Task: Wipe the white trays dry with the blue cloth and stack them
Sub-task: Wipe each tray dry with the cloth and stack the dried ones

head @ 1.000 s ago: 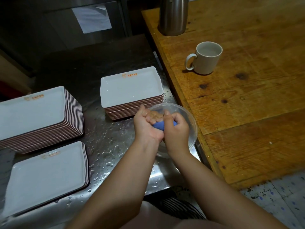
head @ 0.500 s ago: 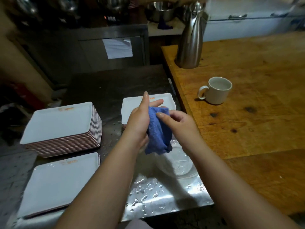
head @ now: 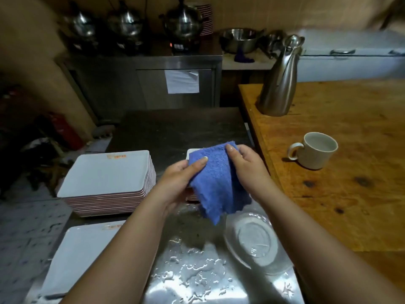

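The head view looks down on a wet steel counter point(head: 197, 279) with a wooden table point(head: 350, 172) butting against its right side. Both hands hold the blue cloth point(head: 215, 183) up above the counter, spread between them. The left hand point(head: 179, 183) grips the cloth's left edge, thumb lying across the front of the fabric and fingers curled behind it. The right hand point(head: 245, 165) pinches the upper right part, with one fingertip on the front near the top edge. The cloth's lower corner hangs free, just above a clear glass dish point(head: 256, 240) that sits on the counter's right side among water drops.

Three groups of white trays are on the counter. A tall stack point(head: 105, 172) stands to the left of the hands. A low stack point(head: 83, 255) lies nearer the camera, partly hidden by the left forearm. A third stack point(head: 191, 152) sits behind the cloth, only its far left corner and a bit of its side showing.

On the table stand a white mug point(head: 315, 150) and, farther back, a steel jug point(head: 280, 80). Kettles point(head: 184, 20) line a cabinet at the back.
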